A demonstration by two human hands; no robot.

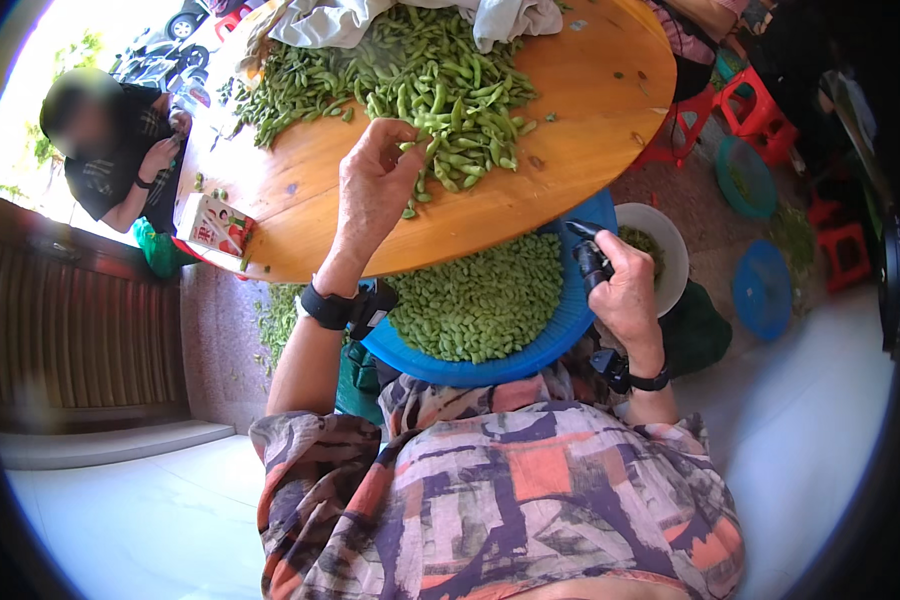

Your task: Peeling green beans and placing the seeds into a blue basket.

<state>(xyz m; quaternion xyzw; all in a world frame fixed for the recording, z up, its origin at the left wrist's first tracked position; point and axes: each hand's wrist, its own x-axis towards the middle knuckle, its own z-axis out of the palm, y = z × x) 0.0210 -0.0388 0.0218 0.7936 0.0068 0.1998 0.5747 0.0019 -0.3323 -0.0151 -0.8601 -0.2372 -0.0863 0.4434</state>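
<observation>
Green soybean pods [457, 112] lie heaped on the round wooden table [570, 150]. At the near edge of the heap is my left hand [381, 176], its thumb and fingers bent around a bit of green pod, mostly hidden by the fingers. My right hand [624, 281] grips a small black tool [591, 259] with a dark pointed tip, right of the blue plastic basin [577, 322]; its exact kind cannot be told. Shelled green beans [480, 300] fill much of that basin, which sits before my body, partly under the table's edge.
A white bucket [673, 255] stands right of the basin. Farther right are red plastic stools [765, 112] and a blue basin [763, 289] on the floor. A printed carton [214, 223] sits at the table's left edge. Another person [112, 157] works at the left.
</observation>
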